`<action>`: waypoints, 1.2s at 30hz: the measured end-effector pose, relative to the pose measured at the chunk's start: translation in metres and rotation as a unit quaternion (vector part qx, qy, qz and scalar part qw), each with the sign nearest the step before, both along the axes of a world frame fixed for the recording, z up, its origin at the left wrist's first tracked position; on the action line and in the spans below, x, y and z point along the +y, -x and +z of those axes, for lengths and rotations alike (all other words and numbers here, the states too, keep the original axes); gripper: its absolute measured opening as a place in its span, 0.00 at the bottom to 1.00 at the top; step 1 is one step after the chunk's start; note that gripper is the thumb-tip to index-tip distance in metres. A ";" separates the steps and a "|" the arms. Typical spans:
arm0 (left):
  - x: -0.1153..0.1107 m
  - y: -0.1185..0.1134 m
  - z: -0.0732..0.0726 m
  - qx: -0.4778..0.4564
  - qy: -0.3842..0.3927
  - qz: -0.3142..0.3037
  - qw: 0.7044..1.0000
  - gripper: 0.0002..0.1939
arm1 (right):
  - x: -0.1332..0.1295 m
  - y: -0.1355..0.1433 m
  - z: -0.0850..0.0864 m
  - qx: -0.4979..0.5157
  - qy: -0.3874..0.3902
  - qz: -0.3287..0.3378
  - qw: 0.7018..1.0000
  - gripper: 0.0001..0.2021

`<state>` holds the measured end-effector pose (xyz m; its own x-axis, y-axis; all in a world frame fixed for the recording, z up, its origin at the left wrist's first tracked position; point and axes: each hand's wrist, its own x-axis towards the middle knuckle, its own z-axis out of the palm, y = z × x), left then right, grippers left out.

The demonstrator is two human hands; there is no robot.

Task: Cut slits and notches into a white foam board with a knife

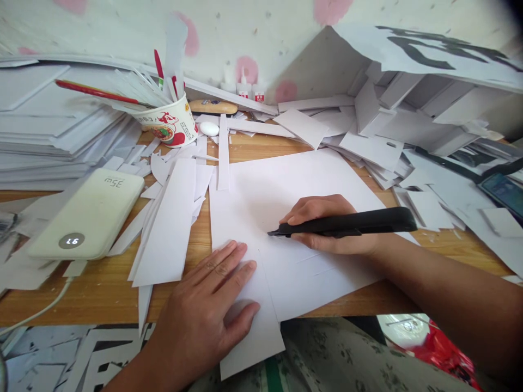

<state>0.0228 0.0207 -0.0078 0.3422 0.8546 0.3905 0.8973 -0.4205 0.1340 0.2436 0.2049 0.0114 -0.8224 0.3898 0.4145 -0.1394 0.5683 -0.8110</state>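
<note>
Pale wall (134, 32) with pink blotches stands behind a wood-grained table (93, 302), its surface heavily littered with white offcuts (169, 223) on the left and at the rear. White sheet (253, 190) lies flat at the centre of the table, directly before the person. Its face is smooth and matt, with clean, straight edges; faint slanting lines show below the right wrist, and tiny dark specks near the blade. A thin line sets off a narrow strip (255, 343) on the near left, whose end projects past the table edge. Whether the strip is fully severed cannot be determined. Left hand (208, 294) is laid palm down on the strip and sheet, fingers extended, thumb apart, grasping nothing. Right hand (322, 215) grips a black cutter (359, 222), held low over the sheet, tip pointing left; blade contact cannot be confirmed.
</note>
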 end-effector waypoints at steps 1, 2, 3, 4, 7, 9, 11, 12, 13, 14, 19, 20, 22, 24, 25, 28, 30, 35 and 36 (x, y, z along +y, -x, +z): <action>0.000 0.000 0.000 -0.003 -0.001 0.002 1.000 0.21 | -0.001 -0.001 0.000 -0.002 0.001 -0.005 1.000 0.12; 0.000 0.000 -0.001 -0.005 -0.002 0.003 1.000 0.20 | -0.002 -0.002 0.000 -0.004 0.003 -0.011 1.000 0.12; 0.000 0.000 -0.001 -0.007 -0.003 0.003 1.000 0.20 | -0.003 -0.002 0.000 -0.005 0.006 -0.017 1.000 0.11; 0.001 -0.001 -0.001 -0.007 -0.005 0.002 1.000 0.20 | -0.004 -0.003 0.000 -0.006 0.010 -0.024 1.000 0.11; 0.001 -0.001 -0.002 -0.007 -0.007 0.002 1.000 0.20 | -0.008 -0.005 0.003 -0.019 0.022 -0.048 0.998 0.09; 0.001 -0.002 -0.002 -0.009 -0.006 0.005 1.000 0.20 | -0.010 -0.006 0.005 -0.034 0.027 -0.060 0.997 0.08; 0.001 -0.002 -0.002 -0.011 -0.006 0.006 1.000 0.19 | -0.013 -0.008 0.006 -0.044 0.027 -0.072 0.996 0.09; 0.001 -0.002 -0.002 -0.011 -0.007 0.006 1.000 0.19 | -0.014 -0.009 0.006 -0.048 0.024 -0.077 0.996 0.09; 0.000 -0.002 -0.002 -0.010 -0.008 0.005 1.000 0.19 | -0.015 -0.010 0.006 -0.053 0.021 -0.082 0.995 0.10; 0.000 -0.002 -0.001 -0.008 -0.010 0.005 1.000 0.19 | -0.016 -0.010 0.007 -0.059 0.016 -0.086 0.994 0.10; -0.001 -0.002 -0.001 -0.004 -0.010 0.006 1.000 0.20 | -0.019 -0.015 0.007 -0.068 0.002 -0.098 0.993 0.11; -0.001 -0.002 -0.001 -0.005 -0.010 0.006 1.000 0.20 | -0.019 -0.016 0.007 -0.067 0.000 -0.099 0.993 0.12; -0.001 -0.002 -0.001 -0.005 -0.008 0.004 1.000 0.19 | -0.020 -0.018 0.007 -0.068 0.001 -0.102 0.992 0.12; 0.000 -0.003 -0.001 -0.008 -0.008 0.003 1.000 0.19 | -0.020 -0.020 0.006 -0.067 0.006 -0.107 0.992 0.12; 0.000 -0.003 -0.001 -0.010 -0.007 0.002 1.000 0.19 | -0.020 -0.021 0.006 -0.064 0.007 -0.109 0.992 0.12; 0.001 -0.003 -0.002 -0.018 -0.006 0.003 1.000 0.19 | -0.021 -0.023 0.006 -0.058 -0.001 -0.109 0.992 0.12; 0.000 -0.003 -0.002 -0.020 -0.004 0.005 1.000 0.19 | -0.021 -0.023 0.007 -0.058 -0.013 -0.104 0.993 0.12; -0.001 -0.002 -0.002 -0.017 0.000 0.001 1.000 0.20 | -0.021 -0.022 0.008 -0.036 -0.029 -0.093 0.995 0.12; -0.001 -0.002 -0.002 -0.016 0.002 0.002 1.000 0.20 | -0.021 -0.023 0.007 -0.034 -0.026 -0.091 0.995 0.12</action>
<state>0.0250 0.0198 -0.0096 0.3263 0.8573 0.3982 0.8945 -0.4163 0.1633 0.2665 0.1843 0.0188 -0.7670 0.5144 0.3835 0.0245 0.6207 -0.7837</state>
